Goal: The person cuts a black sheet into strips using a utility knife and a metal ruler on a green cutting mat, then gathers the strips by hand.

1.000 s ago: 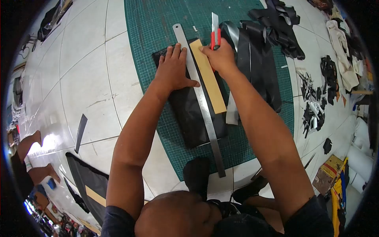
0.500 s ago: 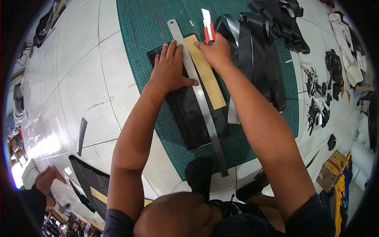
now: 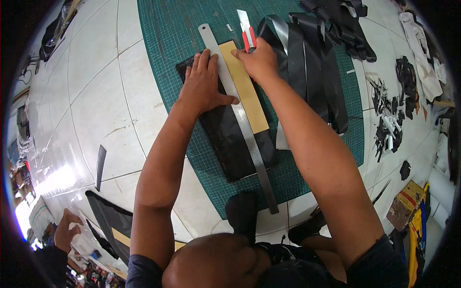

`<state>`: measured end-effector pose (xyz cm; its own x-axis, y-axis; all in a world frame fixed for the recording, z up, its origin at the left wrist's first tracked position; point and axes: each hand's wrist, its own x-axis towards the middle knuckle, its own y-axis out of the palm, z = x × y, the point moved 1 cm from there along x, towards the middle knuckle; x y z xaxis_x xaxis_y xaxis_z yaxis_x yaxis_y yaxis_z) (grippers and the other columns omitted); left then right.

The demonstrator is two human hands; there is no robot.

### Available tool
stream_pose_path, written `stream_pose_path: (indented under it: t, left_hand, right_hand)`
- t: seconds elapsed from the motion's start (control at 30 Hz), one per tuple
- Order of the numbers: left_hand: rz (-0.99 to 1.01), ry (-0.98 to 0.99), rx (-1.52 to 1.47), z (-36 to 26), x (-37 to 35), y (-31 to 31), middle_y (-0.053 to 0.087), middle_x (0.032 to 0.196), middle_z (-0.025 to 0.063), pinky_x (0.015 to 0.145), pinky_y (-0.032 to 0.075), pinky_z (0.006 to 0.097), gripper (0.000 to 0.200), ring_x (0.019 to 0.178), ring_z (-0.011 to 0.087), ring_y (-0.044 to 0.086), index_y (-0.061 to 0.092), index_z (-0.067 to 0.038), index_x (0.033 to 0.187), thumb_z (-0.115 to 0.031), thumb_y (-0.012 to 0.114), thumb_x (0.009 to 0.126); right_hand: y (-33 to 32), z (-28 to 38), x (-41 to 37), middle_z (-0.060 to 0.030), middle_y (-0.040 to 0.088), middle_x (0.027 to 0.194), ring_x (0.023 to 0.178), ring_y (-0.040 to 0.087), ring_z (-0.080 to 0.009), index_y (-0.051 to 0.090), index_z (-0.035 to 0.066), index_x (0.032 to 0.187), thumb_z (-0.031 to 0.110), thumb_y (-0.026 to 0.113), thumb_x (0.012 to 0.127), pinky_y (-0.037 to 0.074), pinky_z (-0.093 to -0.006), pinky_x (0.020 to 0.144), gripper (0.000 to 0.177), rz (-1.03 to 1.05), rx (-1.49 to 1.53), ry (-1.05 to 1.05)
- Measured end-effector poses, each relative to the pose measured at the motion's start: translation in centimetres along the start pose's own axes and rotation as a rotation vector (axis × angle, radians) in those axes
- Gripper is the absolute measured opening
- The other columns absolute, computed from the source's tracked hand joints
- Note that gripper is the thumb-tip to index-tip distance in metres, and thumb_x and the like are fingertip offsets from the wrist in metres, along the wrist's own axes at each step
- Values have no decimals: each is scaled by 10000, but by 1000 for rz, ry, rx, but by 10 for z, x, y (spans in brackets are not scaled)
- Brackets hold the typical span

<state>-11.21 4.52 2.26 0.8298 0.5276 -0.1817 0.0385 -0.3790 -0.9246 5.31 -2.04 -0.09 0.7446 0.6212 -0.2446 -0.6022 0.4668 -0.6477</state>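
A long steel ruler lies lengthwise over a flat black piece of material on the green cutting mat. My left hand presses down with fingers spread, fingertips and thumb touching the ruler's left side. Beside the ruler's right edge is a tan strip, probably card, on the black piece. My right hand is closed round a red-handled utility knife, its wide blade pointing away from me. The right thumb rests at the strip's upper right edge.
Long black strips lie on the mat to the right, with more black bands beyond. Scraps are heaped on the tiled floor. My foot is at the mat's near edge. Another person's limb shows at lower left.
The tan strip has shifted left, up against the ruler, with my right thumb on its edge. The ruler's far end and both hands appear slightly further left. The knife stays in my right hand.
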Motion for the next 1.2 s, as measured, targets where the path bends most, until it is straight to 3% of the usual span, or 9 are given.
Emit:
stream_pose_path:
  t: [0.17,0.27,0.5,0.7,0.8,0.9,1.03,1.1,1.2]
  left_hand:
    - [-36,33,-27,4,-1,3,296,1545,273,1190,311,514,1314,1446,446,316,322,81,1482,-506,963,496]
    - [-53,38,-83,5,-1,2,321,1544,272,1186,287,561,1242,1470,443,280,375,81,1460,-475,951,511]
    - [-48,31,-82,4,-3,1,331,1535,275,1180,298,553,1237,1466,446,284,381,83,1456,-470,951,507]
    - [-76,43,-16,5,-4,3,324,1546,272,1192,285,543,1263,1471,455,267,377,68,1466,-526,945,506]
    - [-65,45,25,5,-3,3,303,1566,282,1205,273,536,1326,1486,454,237,354,70,1483,-571,947,485]
    - [-49,45,12,8,-4,4,287,1584,266,1209,266,534,1343,1497,445,216,339,59,1500,-596,939,492]
    - [-55,36,52,9,-4,6,285,1591,243,1203,282,531,1333,1493,442,228,337,33,1511,-609,928,504]
    - [-95,75,73,11,-7,10,315,1568,253,1186,302,539,1308,1481,456,251,358,33,1497,-616,914,506]
    - [-91,125,18,22,-3,14,312,1569,257,1192,295,541,1333,1478,465,251,361,33,1496,-607,930,474]
  right_hand:
    - [2,-4,1,-179,704,1090,1043,663,-420,635,53,1082,379,837,755,517,-516,877,504,-15,-4,-55]
    - [1,1,-3,-180,702,1091,1047,662,-415,636,52,1083,377,833,762,517,-515,875,498,-22,-39,-67]
    - [5,1,-4,-157,723,982,954,690,-376,670,77,1039,417,853,719,527,-463,821,501,-87,-58,-63]
    - [7,-2,-3,-148,725,986,940,697,-355,664,68,1030,390,854,726,529,-451,811,482,-82,-41,-51]
    - [1,-7,0,-194,698,1054,1010,675,-411,624,30,1084,356,821,770,525,-485,841,493,-8,69,-62]
    - [-21,-23,-22,-149,698,972,892,700,-327,616,18,1045,303,815,790,528,-410,792,431,-87,320,-68]
    - [-82,-37,-121,-21,624,847,769,603,-115,589,40,1027,181,798,842,501,-312,710,313,73,562,3]
    - [-96,-70,-170,-24,625,849,769,608,-117,574,36,1031,180,796,856,502,-313,707,317,65,423,-7]
    - [-101,-116,-237,-26,630,863,783,609,-122,566,36,1019,187,793,868,502,-313,726,312,238,575,371]
